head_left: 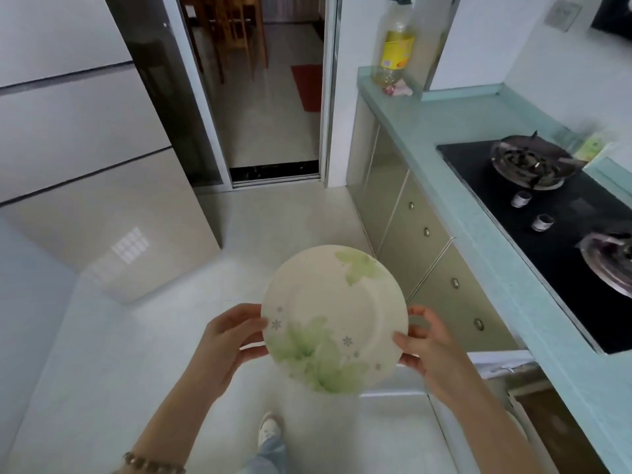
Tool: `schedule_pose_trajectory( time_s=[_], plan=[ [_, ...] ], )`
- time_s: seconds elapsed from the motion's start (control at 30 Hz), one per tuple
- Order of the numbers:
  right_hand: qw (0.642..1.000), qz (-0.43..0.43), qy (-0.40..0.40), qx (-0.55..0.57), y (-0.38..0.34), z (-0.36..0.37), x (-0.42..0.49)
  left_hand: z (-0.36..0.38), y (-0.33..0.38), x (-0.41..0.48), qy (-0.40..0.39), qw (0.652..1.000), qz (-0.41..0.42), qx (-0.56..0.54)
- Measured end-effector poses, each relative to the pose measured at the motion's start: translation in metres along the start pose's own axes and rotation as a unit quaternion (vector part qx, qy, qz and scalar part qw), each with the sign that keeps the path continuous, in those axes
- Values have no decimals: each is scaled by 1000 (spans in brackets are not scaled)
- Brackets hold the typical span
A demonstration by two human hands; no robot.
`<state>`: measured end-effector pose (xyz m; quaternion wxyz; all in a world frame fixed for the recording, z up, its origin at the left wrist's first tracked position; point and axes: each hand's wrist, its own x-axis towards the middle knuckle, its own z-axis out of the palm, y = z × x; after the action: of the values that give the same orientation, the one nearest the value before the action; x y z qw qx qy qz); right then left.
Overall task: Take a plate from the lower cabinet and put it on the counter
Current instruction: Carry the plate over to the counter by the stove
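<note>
We hold the plate (pixel 333 319) by opposite rim edges, left hand (pixel 228 340) and right hand (pixel 425 350) both pinching it, out over the floor, well short of the bench (pixel 444 138). Thin rim pinch: a tilt could let it slip. Stove (pixel 547 213) fills the bench's near stretch; oil bottle (pixel 395 46) stands at its far corner. An open cabinet door (pixel 499 362) sits just beside our right hand, a likely snag.

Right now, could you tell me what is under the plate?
The plate, held by left hand and right hand, is over bare floor. The floor directly beneath is covered.
</note>
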<state>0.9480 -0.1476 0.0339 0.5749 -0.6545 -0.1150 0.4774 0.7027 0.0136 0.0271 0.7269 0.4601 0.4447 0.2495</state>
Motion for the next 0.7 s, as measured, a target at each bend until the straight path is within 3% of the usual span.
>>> schedule_pose_trajectory(
  time_s=[0.37, 0.7],
  plan=[
    [999, 1, 24, 27, -14, 117, 84, -91, 62, 100, -10, 1000, -10, 9],
    [999, 10, 44, 21, -40, 145, 175, -100, 83, 204, -18, 999, -27, 5]
  ],
)
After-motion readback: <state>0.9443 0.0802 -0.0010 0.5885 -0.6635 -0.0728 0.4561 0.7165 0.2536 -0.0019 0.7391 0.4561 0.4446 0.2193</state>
